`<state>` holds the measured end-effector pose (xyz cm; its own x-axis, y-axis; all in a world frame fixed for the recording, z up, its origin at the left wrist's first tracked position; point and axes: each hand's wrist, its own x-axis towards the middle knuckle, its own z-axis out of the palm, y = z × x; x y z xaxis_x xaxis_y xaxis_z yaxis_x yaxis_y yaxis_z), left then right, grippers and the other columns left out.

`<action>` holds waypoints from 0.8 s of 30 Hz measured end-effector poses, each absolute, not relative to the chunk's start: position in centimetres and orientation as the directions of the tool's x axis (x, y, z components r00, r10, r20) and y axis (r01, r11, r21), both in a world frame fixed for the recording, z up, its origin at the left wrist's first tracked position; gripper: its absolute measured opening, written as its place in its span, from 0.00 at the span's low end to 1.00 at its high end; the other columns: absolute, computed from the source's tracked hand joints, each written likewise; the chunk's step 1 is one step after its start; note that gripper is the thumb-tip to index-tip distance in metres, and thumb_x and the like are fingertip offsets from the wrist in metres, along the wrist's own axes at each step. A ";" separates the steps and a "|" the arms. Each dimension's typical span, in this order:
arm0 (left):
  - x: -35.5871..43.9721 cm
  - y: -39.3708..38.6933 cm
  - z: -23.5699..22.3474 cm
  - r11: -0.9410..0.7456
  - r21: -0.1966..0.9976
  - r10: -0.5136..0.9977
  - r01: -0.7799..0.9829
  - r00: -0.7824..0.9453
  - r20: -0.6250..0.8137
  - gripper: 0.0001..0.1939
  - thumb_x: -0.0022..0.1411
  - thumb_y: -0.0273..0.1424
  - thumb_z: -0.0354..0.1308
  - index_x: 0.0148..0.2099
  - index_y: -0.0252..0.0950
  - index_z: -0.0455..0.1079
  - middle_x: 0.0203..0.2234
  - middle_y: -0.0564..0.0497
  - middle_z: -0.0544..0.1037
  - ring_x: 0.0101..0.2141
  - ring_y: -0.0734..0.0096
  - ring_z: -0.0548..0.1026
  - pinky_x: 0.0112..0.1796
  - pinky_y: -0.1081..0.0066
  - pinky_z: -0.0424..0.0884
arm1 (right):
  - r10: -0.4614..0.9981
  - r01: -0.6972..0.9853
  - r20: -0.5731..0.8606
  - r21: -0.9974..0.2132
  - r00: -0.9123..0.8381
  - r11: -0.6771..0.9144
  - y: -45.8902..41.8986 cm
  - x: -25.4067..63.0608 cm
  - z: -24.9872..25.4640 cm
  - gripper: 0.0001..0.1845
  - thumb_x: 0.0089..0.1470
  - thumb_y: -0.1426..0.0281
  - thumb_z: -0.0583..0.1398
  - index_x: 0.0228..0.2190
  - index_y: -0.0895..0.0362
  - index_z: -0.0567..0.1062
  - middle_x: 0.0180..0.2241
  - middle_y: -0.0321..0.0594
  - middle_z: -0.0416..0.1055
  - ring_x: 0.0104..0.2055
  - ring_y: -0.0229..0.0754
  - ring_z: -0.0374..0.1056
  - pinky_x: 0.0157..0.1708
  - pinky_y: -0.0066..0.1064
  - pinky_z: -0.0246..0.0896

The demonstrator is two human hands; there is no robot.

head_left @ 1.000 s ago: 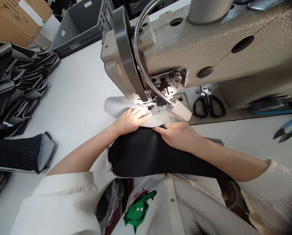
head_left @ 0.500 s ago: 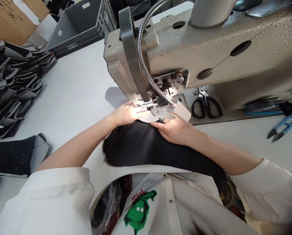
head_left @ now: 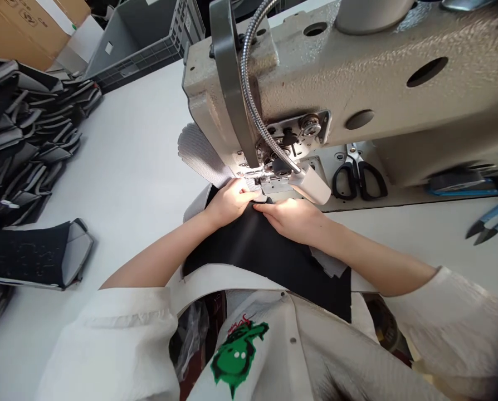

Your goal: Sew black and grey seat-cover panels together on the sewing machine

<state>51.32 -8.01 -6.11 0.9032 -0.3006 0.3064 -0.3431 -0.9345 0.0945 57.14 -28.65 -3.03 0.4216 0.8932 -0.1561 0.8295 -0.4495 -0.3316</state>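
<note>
A black fabric piece (head_left: 249, 245) lies under both hands at the sewing machine (head_left: 299, 94), its lower end hanging over the table's front edge. Joined or laid against it is a grey mesh fabric piece (head_left: 201, 150), which stretches out behind the presser area to the left. My left hand (head_left: 232, 200) pinches the fabric edge just left of the needle area, thumb toward the right. Opposite it, my right hand (head_left: 293, 220) grips the black edge between thumb and fingers, close to the presser foot. The machine's lamp (head_left: 309, 185) lights this spot; the needle itself is hidden.
Black-handled scissors (head_left: 360, 178) lie on the machine bed. Blue thread snips (head_left: 493, 223) rest at the right. Stacked dark fabric pieces (head_left: 27, 133) fill the left side, with a folded dark piece (head_left: 27, 253) nearer me. A grey crate (head_left: 149, 50) and cardboard box (head_left: 32, 33) stand behind.
The fabric has turned and shifted, so the grey mesh now shows behind the machine head. My left hand has moved slightly right and nearer me; my right hand stays near the presser foot.
</note>
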 end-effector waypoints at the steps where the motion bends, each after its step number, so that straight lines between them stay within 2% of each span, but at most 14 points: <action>1: 51.6 -7.7 -6.3 -0.931 0.094 -0.307 -0.353 0.895 0.324 0.15 0.68 0.27 0.46 0.46 0.39 0.75 0.30 0.50 0.70 0.33 0.70 0.68 0.38 0.70 0.69 | 0.891 0.813 -0.161 -0.365 0.424 -0.453 -28.6 57.4 -3.0 0.23 0.63 0.68 0.47 0.56 0.48 0.69 0.36 0.43 0.75 0.37 0.43 0.71 0.32 0.30 0.57; 4: 52.0 -7.6 -6.1 -0.931 0.054 -0.323 -0.361 0.884 0.338 0.16 0.68 0.27 0.46 0.47 0.39 0.75 0.29 0.50 0.70 0.32 0.69 0.68 0.38 0.69 0.69 | 0.914 0.771 -0.164 -0.494 0.372 -0.402 -29.2 58.3 -2.8 0.24 0.61 0.70 0.48 0.56 0.50 0.69 0.41 0.43 0.74 0.42 0.44 0.70 0.39 0.32 0.61; 6: 51.8 -8.2 -5.7 -0.938 0.006 -0.325 -0.347 0.883 0.338 0.15 0.68 0.28 0.46 0.47 0.38 0.75 0.30 0.49 0.70 0.33 0.67 0.68 0.39 0.68 0.69 | 0.949 0.731 -0.136 -0.609 0.285 -0.307 -30.3 59.0 -2.7 0.25 0.58 0.72 0.49 0.56 0.48 0.68 0.44 0.40 0.73 0.45 0.43 0.68 0.43 0.33 0.62; 8: 51.4 -9.0 -5.3 -0.945 -0.027 -0.314 -0.325 0.883 0.350 0.13 0.68 0.29 0.48 0.45 0.38 0.75 0.32 0.48 0.72 0.35 0.66 0.69 0.39 0.68 0.69 | 0.984 0.689 -0.068 -0.706 0.165 -0.164 -31.5 59.7 -2.7 0.31 0.55 0.76 0.50 0.58 0.46 0.65 0.45 0.38 0.71 0.46 0.40 0.67 0.45 0.31 0.63; 10: 51.0 -9.7 -5.2 -0.947 -0.029 -0.308 -0.320 0.875 0.373 0.12 0.67 0.28 0.50 0.43 0.38 0.75 0.32 0.48 0.72 0.36 0.66 0.70 0.39 0.69 0.69 | 0.993 0.691 0.052 -0.722 0.102 -0.033 -32.5 60.2 -3.1 0.34 0.53 0.80 0.48 0.60 0.47 0.62 0.48 0.37 0.69 0.48 0.39 0.66 0.46 0.30 0.63; 12: 50.8 -10.1 -5.4 -0.946 0.011 -0.291 -0.323 0.867 0.405 0.12 0.67 0.27 0.49 0.43 0.37 0.75 0.30 0.49 0.72 0.35 0.68 0.70 0.39 0.71 0.70 | 0.966 0.781 0.207 -0.624 0.154 0.009 -32.8 60.3 -3.9 0.30 0.56 0.79 0.47 0.58 0.49 0.65 0.50 0.41 0.67 0.50 0.39 0.65 0.46 0.31 0.63; 15: 51.0 -10.2 -6.1 -0.941 0.134 -0.221 -0.310 0.865 0.450 0.13 0.66 0.24 0.49 0.42 0.37 0.76 0.31 0.49 0.73 0.36 0.69 0.72 0.42 0.71 0.71 | 0.886 0.927 0.414 -0.373 0.208 -0.044 -31.8 59.7 -5.5 0.21 0.62 0.76 0.46 0.48 0.55 0.73 0.50 0.46 0.66 0.48 0.42 0.65 0.45 0.34 0.63; 17: 51.3 -10.0 -6.4 -0.931 0.197 -0.186 -0.307 0.864 0.469 0.13 0.65 0.22 0.49 0.40 0.37 0.76 0.32 0.50 0.73 0.37 0.70 0.72 0.43 0.71 0.71 | 0.894 0.967 0.423 -0.250 0.148 -0.042 -30.9 58.9 -6.1 0.19 0.63 0.76 0.46 0.43 0.59 0.75 0.46 0.48 0.69 0.45 0.43 0.66 0.44 0.34 0.63; 19: 51.5 -9.6 -6.5 -0.926 0.210 -0.182 -0.315 0.857 0.481 0.14 0.64 0.22 0.49 0.39 0.38 0.76 0.32 0.50 0.74 0.37 0.70 0.73 0.44 0.71 0.71 | 0.922 0.982 0.370 -0.185 0.112 -0.045 -30.0 57.9 -6.4 0.18 0.63 0.76 0.46 0.42 0.61 0.74 0.41 0.49 0.72 0.44 0.43 0.66 0.43 0.34 0.62; 21: 51.8 -9.2 -6.6 -0.924 0.183 -0.212 -0.337 0.847 0.487 0.14 0.64 0.22 0.49 0.39 0.38 0.77 0.31 0.50 0.74 0.36 0.70 0.73 0.44 0.71 0.71 | 0.938 0.984 0.323 -0.157 0.126 -0.078 -29.5 57.2 -6.3 0.17 0.62 0.77 0.47 0.41 0.61 0.74 0.39 0.50 0.72 0.42 0.43 0.67 0.41 0.33 0.62; 24: 52.3 -8.5 -6.7 -0.928 0.109 -0.265 -0.355 0.838 0.477 0.13 0.65 0.25 0.50 0.40 0.38 0.77 0.31 0.50 0.75 0.36 0.70 0.74 0.42 0.71 0.72 | 0.933 0.985 0.328 -0.135 0.150 -0.111 -29.4 56.7 -6.0 0.18 0.61 0.79 0.46 0.42 0.61 0.74 0.40 0.50 0.73 0.42 0.43 0.67 0.40 0.33 0.62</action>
<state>52.27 -8.47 -6.74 0.8378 -0.2650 0.4773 -0.3555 -0.9284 0.1085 56.72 -29.35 -5.97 0.1498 0.9328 0.3277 0.9846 -0.1106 -0.1353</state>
